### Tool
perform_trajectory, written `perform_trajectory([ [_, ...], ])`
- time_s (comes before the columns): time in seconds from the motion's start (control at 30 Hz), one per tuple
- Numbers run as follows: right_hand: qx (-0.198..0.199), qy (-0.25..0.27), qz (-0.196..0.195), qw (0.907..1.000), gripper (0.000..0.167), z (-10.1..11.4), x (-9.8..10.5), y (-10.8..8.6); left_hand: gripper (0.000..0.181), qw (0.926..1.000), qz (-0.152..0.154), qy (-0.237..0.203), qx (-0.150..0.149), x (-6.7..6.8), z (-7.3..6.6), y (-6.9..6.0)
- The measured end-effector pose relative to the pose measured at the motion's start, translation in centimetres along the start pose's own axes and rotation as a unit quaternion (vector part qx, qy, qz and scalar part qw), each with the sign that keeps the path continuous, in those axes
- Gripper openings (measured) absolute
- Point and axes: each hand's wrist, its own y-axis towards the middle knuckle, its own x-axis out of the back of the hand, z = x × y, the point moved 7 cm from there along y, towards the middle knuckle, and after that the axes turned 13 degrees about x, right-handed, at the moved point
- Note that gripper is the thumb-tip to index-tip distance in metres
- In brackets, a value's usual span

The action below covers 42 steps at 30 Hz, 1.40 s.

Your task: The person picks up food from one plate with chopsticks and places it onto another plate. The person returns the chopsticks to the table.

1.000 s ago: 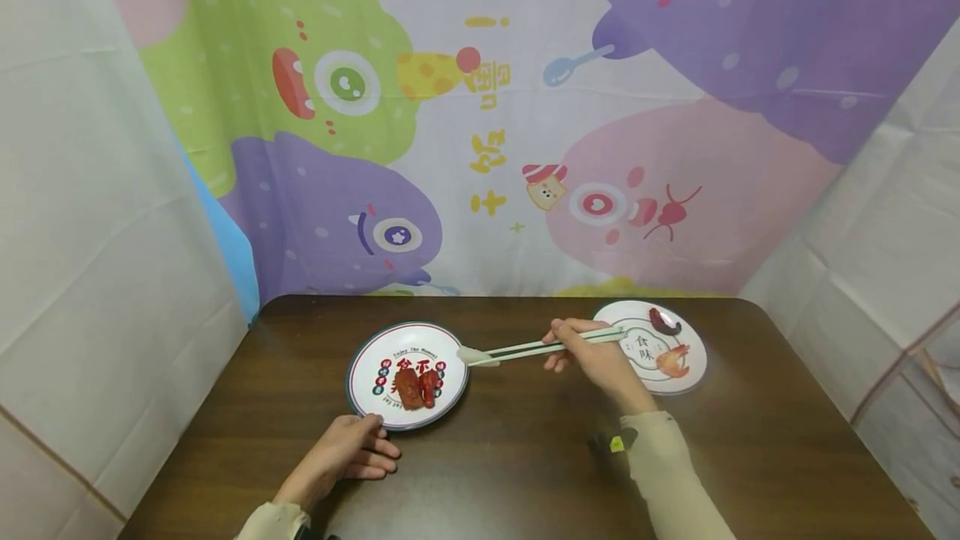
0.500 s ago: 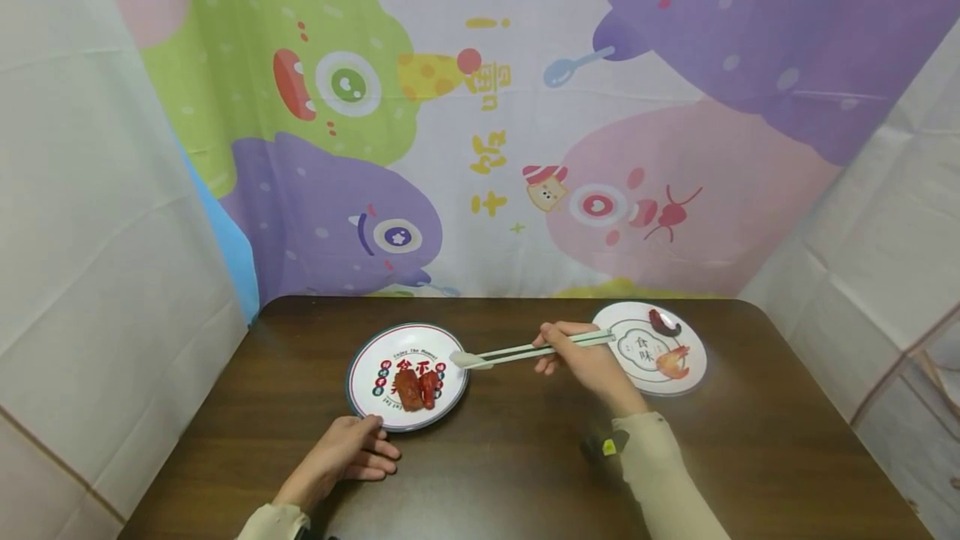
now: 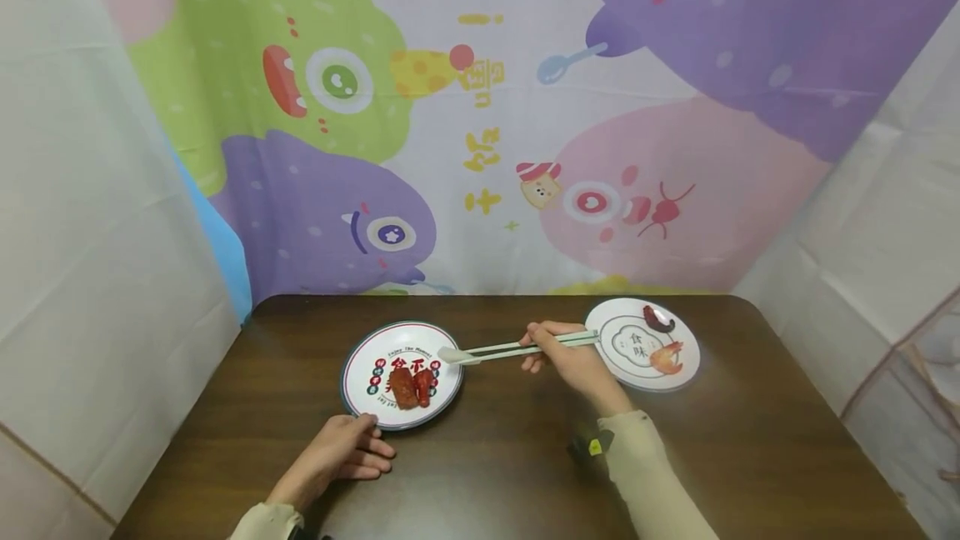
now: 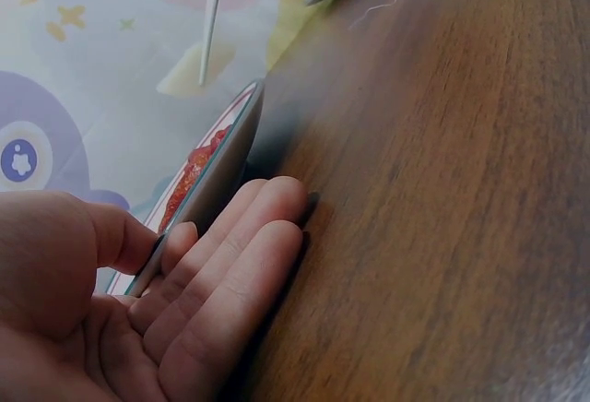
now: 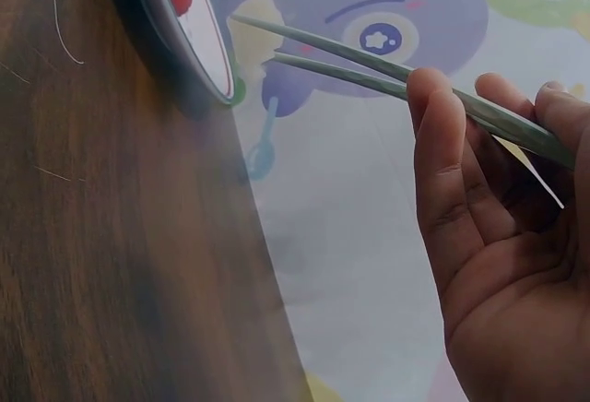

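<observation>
My right hand (image 3: 577, 361) holds a pair of pale green chopsticks (image 3: 517, 349). Their tips grip a whitish, flat piece of food (image 3: 452, 355) above the right rim of the left plate (image 3: 360, 382); its exact kind is unclear. In the right wrist view the pale piece (image 5: 255, 29) sits between the tips. My left hand (image 3: 337, 452) pinches that plate's near rim, thumb on top and index finger beneath, as the left wrist view shows; the other fingers (image 4: 240, 301) extend beside it. On this plate lie two reddish-brown pieces resembling cooked chicken, a broad one (image 3: 403, 388) and a narrower one (image 3: 423, 387).
A second white plate (image 3: 611, 365) stands at the back right, bearing a shrimp (image 3: 666, 358) and a dark red curled piece (image 3: 658, 318). Both plates are on a brown wooden table (image 3: 480, 457). A cartoon-printed cloth (image 3: 480, 257) hangs behind the table's back edge.
My right hand has moved left with the chopsticks, carrying the whitish piece from beside the left plate to over its rim. My left hand keeps its hold. The head view has shifted slightly.
</observation>
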Motion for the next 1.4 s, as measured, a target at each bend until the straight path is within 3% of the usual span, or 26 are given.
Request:
perform_trajectory([
  [0.3, -0.008, -0.002, 0.015, 0.9999, 0.035, -0.1, -0.5, 0.0, 0.031, 0.9999, 0.01, 0.004, -0.002, -0.2, 0.0, 0.2],
  [0.53, 0.009, 0.004, 0.019, 0.9998, 0.033, 0.1, -1.4, 0.4, 0.028, 0.9998, 0.008, 0.006, -0.016, -0.2, -0.4, 0.4],
  [0.83, -0.014, -0.024, 0.013, 0.9995, 0.033, -0.5, -2.1, -0.4, 0.027, 0.9997, 0.021, 0.008, -0.014, -0.4, 0.3, 0.3],
  [1.4, 0.001, -0.02, 0.008, 0.9998, 0.032, -0.5, -3.9, 0.0, 0.031, 0.9999, 0.003, 0.011, -0.008, 0.1, -0.2, 0.2],
])
